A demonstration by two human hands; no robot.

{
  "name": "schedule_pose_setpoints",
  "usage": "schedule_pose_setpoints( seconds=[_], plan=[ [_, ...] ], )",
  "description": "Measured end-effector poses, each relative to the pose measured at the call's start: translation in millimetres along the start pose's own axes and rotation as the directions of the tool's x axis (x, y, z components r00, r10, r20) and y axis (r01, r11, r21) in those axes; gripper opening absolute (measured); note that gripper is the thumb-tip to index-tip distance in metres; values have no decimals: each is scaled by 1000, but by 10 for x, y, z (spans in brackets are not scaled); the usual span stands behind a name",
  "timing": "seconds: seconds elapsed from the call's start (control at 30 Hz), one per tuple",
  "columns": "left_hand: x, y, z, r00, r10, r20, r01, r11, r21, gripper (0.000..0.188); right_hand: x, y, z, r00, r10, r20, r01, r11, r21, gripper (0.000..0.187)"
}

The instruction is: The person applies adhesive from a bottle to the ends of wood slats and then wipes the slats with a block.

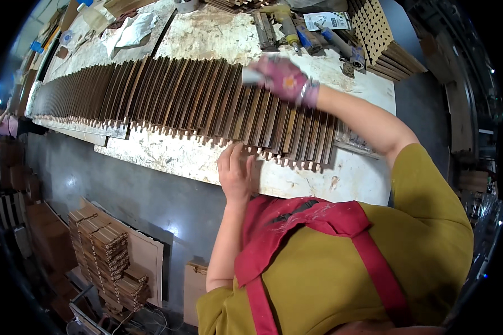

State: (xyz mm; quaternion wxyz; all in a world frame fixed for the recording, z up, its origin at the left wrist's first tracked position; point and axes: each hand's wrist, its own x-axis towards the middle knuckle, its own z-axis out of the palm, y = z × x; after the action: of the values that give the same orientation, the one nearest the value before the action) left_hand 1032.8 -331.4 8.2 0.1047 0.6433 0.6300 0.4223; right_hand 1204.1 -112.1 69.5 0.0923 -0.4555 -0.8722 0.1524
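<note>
A long row of dark brown wooden slats (190, 92) stands on edge, packed side by side across the bench, with pale dowel pegs (193, 135) sticking out of the near ends. My right hand (285, 81), in a pink-purple glove, is over the right part of the row, smeared by motion. It grips a whitish flat piece (252, 76) against the slat tops; its exact kind is too blurred to tell. Bare, my left hand (236, 173) rests at the near peg ends, fingers stretched toward the slats and thumb apart.
Power tools (288, 28) lie at the back of the worn white bench (167, 156), beside a stack of perforated wooden panels (383, 42). A white cloth (129, 32) and a bottle (93, 18) are far left. Bundled slats (103, 251) stack on the floor; another person (8, 121) is at far left.
</note>
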Motion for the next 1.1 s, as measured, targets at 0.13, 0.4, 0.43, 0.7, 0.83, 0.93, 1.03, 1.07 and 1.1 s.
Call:
schedule_pose_setpoints(
  seconds=[0.13,0.4,0.43,0.7,0.83,0.93,1.03,1.07,1.1],
  plan=[
    [-16,-53,1,999,-43,-25,42,999,-34,36,-639,-477,-92,755,-656,0,656,755,1,31],
    [10,-12,38,1000,-7,-25,7,1000,-11,37,-309,-35,22,966,-259,-14,259,966,5,47],
    [-35,-41,41,1000,-12,-26,12,1000,-2,38,-548,-219,32,915,-403,-30,404,914,40,44],
    [-171,235,87,999,17,29,-19,997,70,47,-256,262,-206,992,-70,-108,90,977,192,40],
    [-228,228,163,999,40,28,-44,983,178,44,-703,31,-9,888,-459,26,458,888,40,31],
    [-237,245,159,1000,14,-18,-10,981,196,39,-807,-143,-287,823,-566,44,560,822,105,31],
    [-209,243,176,999,43,-24,-37,977,211,39,-419,19,-463,996,-85,13,81,979,188,22],
    [-161,276,208,998,68,-10,-65,977,203,39,-300,467,-83,934,-122,-336,152,986,65,20],
    [-158,256,204,998,66,-11,-62,975,213,39,-306,309,-95,992,-11,-125,23,995,92,19]
  ],
)
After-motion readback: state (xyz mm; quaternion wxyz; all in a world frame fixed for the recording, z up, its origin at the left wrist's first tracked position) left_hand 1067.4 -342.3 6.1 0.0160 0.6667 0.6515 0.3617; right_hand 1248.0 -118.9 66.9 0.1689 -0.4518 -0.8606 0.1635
